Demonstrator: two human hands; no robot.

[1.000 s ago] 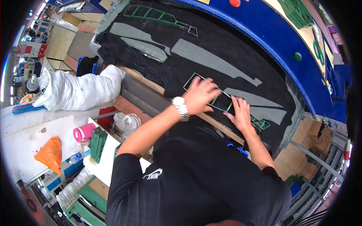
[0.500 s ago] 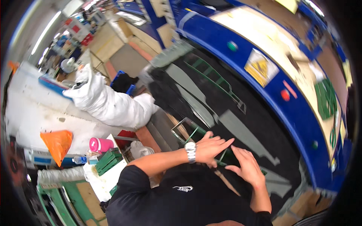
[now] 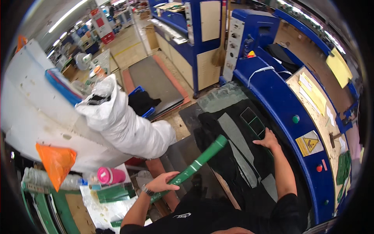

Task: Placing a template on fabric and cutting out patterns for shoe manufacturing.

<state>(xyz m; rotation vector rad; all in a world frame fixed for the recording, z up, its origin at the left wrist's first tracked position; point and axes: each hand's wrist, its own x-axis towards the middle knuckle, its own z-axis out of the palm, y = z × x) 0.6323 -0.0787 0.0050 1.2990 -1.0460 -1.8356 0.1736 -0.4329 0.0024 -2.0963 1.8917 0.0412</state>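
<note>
My left hand [image 3: 163, 183], with a wristwatch, is closed round the lower end of a long, narrow green cutting die [image 3: 202, 158]. Its broad side bears white markings, and it slants up to the right in the air. My right hand [image 3: 269, 140] reaches over the near end of a second green cutting die [image 3: 256, 124], an open frame with crossbars lying on black material [image 3: 230, 167]. Thumb and fingers are spread there; whether they touch the frame I cannot tell. A long grey piece [image 3: 238, 146] lies on the black material to the left of that frame.
A blue machine beam [image 3: 280, 97] curves along the right, with green and red buttons. A full white sack [image 3: 136, 128] leans at left. Near it, a side table [image 3: 89, 202] holds more green dies [image 3: 115, 194] and a pink cup [image 3: 111, 176]. An orange bag [image 3: 56, 162] hangs at far left.
My hands, close together before, have parted. The left has lifted a green cutting die and moved left; the right has moved forward to the other die. The view has swung right and up.
</note>
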